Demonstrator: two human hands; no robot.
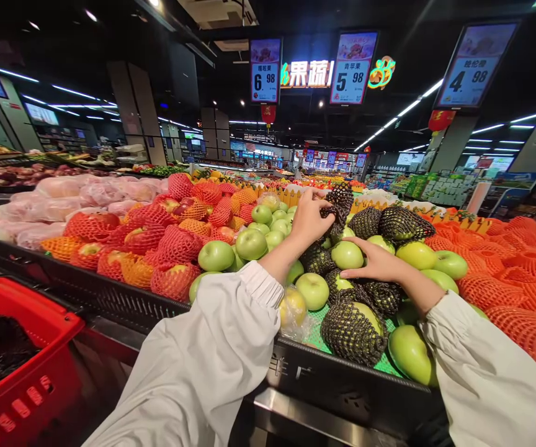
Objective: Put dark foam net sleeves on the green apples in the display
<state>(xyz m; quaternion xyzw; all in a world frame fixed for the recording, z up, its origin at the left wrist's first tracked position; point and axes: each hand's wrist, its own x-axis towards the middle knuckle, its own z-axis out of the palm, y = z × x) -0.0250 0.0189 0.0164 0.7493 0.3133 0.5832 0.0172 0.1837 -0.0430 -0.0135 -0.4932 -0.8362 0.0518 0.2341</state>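
Note:
My left hand (pixel 313 214) reaches over the green apples with its fingers closed on a black foam net (pixel 341 202), lifted above the pile. Whether that net has fruit inside, I cannot tell. Just below and to the right, my right hand (pixel 374 259) has its thumb and fingers around a bare green apple (pixel 347 255). Under my right hand lie more apples in black nets, one netted apple (pixel 354 332) at the tray's front. Beside it on the left are a loose green apple (pixel 312 291) and a yellowish fruit in clear plastic (pixel 293 308).
A black display tray (pixel 324 372) edges the fruit in front of me. Apples in red and orange nets (pixel 144 239) are heaped to the left, orange-netted fruit (pixel 523 279) to the right. A red basket (pixel 58 347) stands at lower left. Price screens (pixel 353 68) hang overhead.

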